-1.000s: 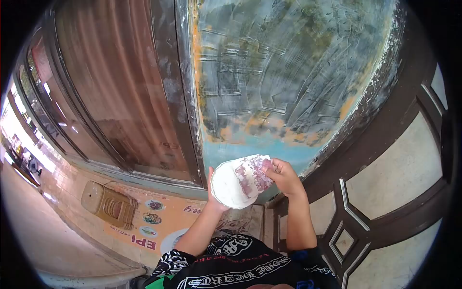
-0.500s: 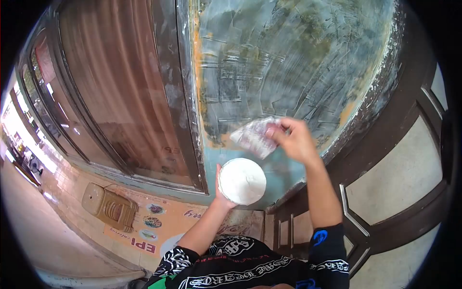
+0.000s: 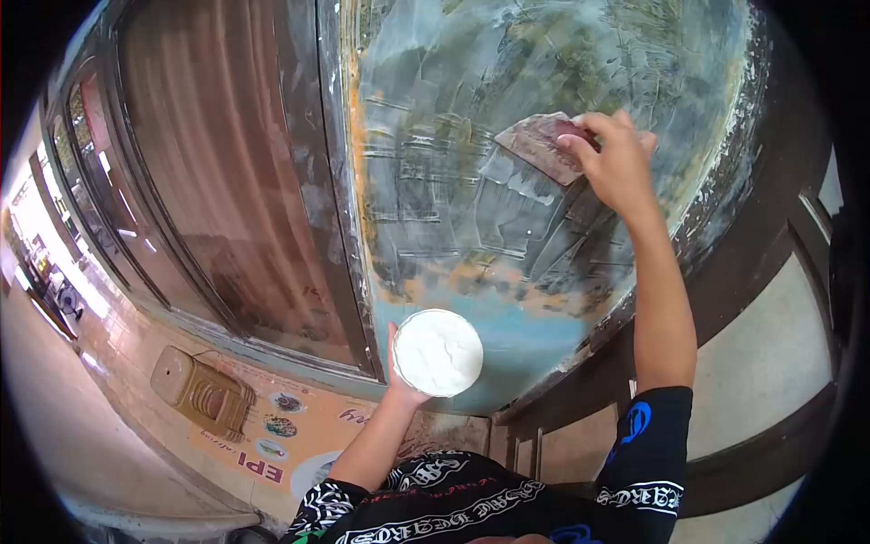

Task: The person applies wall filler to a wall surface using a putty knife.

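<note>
In the head view my right hand (image 3: 618,156) grips a flat, putty-smeared scraper (image 3: 540,150) by its upper edge. Its blade lies at the wall (image 3: 435,190), which is streaked with white and grey putty over patches of green and orange. Lower down, my left hand (image 3: 403,385) is wrapped around a round tub of white putty (image 3: 439,354), holding it from the side and below. The putty surface shows a crease; most of the left fingers are hidden behind the tub.
To the left stands a dark-framed glass window (image 3: 227,181) with a brown curtain behind it. A brown plastic stool (image 3: 204,390) sits on an orange printed banner (image 3: 272,431) on the floor. At the right is a dark wooden door with pale panels (image 3: 734,354).
My right hand has moved up and to the right with the scraper, from just above the tub to higher on the wall. The tub has shifted slightly left and down in view.
</note>
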`<state>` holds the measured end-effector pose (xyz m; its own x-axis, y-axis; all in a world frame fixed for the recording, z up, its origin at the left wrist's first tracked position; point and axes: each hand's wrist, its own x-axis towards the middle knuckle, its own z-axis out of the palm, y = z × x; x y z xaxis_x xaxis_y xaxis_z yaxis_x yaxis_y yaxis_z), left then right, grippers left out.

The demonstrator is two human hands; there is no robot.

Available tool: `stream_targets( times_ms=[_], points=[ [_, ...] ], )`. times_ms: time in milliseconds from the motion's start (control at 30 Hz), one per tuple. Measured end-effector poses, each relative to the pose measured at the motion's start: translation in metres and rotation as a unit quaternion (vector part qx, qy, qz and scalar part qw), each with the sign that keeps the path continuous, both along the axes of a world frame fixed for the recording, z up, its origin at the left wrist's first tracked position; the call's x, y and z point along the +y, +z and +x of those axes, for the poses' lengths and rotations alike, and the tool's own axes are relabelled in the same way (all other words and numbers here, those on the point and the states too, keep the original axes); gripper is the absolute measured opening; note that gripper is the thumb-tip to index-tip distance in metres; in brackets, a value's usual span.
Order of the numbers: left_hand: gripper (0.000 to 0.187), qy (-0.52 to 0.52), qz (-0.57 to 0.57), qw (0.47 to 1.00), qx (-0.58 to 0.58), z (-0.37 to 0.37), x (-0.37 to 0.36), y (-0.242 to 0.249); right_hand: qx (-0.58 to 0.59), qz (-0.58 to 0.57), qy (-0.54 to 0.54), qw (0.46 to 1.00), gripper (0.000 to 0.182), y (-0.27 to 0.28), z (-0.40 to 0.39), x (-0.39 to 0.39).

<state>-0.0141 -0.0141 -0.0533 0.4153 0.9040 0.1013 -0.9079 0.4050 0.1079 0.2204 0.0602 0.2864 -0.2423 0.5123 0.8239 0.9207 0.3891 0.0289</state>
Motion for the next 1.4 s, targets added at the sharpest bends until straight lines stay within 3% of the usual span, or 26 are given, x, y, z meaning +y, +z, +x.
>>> stream_targets(
  times_ms=[100,167,233,367,433,567,633,667,733,833,933,967,1033,1133,1200,1267,1367,1400],
  points=[
    [0.088,0.026,0.002,1.0,0.01,0.003,0.006,0.0,-0.018,-0.008,0.049,0.999,0.018,-0.011,-0.001,-0.004],
    [0.088,0.027,-0.009,1.0,0.005,0.006,0.006,-0.003,-0.092,-0.04,0.052,0.994,0.016,-0.034,-0.008,0.005],
    [0.088,0.021,0.01,1.0,-0.009,0.008,0.007,-0.003,-0.122,0.029,0.028,0.992,0.015,-0.032,-0.005,0.015],
    [0.088,0.025,-0.004,1.0,-0.013,0.009,0.004,-0.007,-0.029,0.097,-0.004,0.995,0.014,0.007,0.017,0.005],
    [0.088,0.038,-0.007,0.999,0.016,0.013,0.003,-0.003,0.007,0.078,0.059,0.995,0.015,0.007,0.021,-0.003],
    [0.089,0.038,-0.009,0.999,0.003,0.015,0.0,-0.011,-0.115,-0.066,0.078,0.988,0.015,-0.064,-0.01,0.002],
    [0.088,0.022,-0.004,1.0,-0.015,0.017,0.0,-0.009,-0.168,-0.012,0.06,0.984,0.015,-0.083,-0.018,0.015],
    [0.088,0.015,-0.006,1.0,-0.025,0.018,0.0,-0.009,-0.169,-0.011,0.057,0.984,0.015,-0.074,-0.014,0.018],
    [0.087,0.017,-0.004,1.0,-0.02,0.018,-0.001,-0.006,-0.124,0.139,-0.014,0.982,0.016,-0.032,-0.011,0.018],
    [0.087,0.025,-0.018,0.999,-0.025,0.018,-0.001,-0.008,-0.031,0.184,-0.016,0.982,0.016,0.018,0.008,0.005],
    [0.085,0.034,-0.006,0.999,-0.039,0.018,0.0,-0.006,-0.051,0.128,0.048,0.989,0.017,0.002,0.004,-0.005],
    [0.085,0.035,-0.007,0.999,-0.04,0.018,0.0,-0.006,-0.035,0.04,0.106,0.993,0.016,-0.016,-0.004,-0.004],
    [0.085,0.042,-0.007,0.999,-0.016,0.017,0.001,-0.005,-0.155,-0.026,0.066,0.985,0.015,-0.066,-0.022,-0.001],
    [0.086,0.026,0.012,0.999,-0.039,0.014,0.002,-0.01,-0.233,-0.015,0.041,0.971,0.016,-0.091,-0.027,0.017],
    [0.086,0.041,0.001,0.999,-0.013,0.014,0.004,-0.008,-0.197,0.087,-0.028,0.976,0.016,-0.057,-0.013,0.024],
    [0.086,0.038,0.0,0.999,-0.022,0.013,0.003,-0.009,-0.07,0.134,-0.02,0.988,0.015,-0.007,0.004,0.011],
    [0.087,0.042,-0.013,0.999,-0.018,0.012,0.003,-0.008,0.005,0.143,-0.025,0.989,0.015,0.017,0.031,-0.001],
    [0.087,0.053,-0.022,0.998,-0.006,0.013,0.002,-0.008,0.01,0.111,0.02,0.994,0.018,0.007,0.029,-0.007]
  ],
)
